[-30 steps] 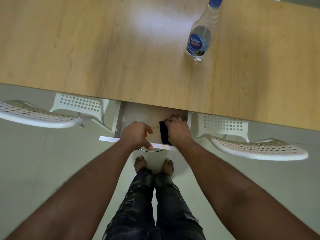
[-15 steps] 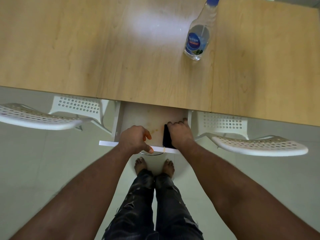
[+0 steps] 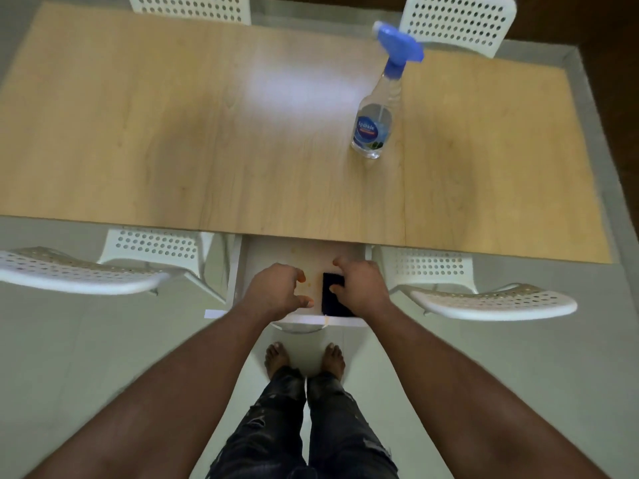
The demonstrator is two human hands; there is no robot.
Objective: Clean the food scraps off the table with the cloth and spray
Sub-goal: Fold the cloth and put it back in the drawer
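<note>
A white pull-out shelf (image 3: 307, 254) juts from under the near edge of the wooden table (image 3: 207, 150). My right hand (image 3: 363, 288) holds a dark cloth (image 3: 332, 299) flat on the shelf, covering its right side. My left hand (image 3: 276, 292) sits just left of the cloth with its fingers cupped toward it; I see nothing in it. Faint orange specks (image 3: 310, 284) lie on the shelf between my hands. The clear spray bottle (image 3: 375, 126) with a blue trigger stands upright on the table's right half, away from both hands.
White perforated chairs stand left (image 3: 86, 274) and right (image 3: 484, 299) of the shelf, with two more at the table's far side (image 3: 456, 22). My bare feet (image 3: 304, 361) are on the pale floor below the shelf's front edge.
The view has lifted and now takes in the whole table and the far chairs. My right hand has slid the cloth slightly toward the shelf's front edge. My left hand stays beside it.
</note>
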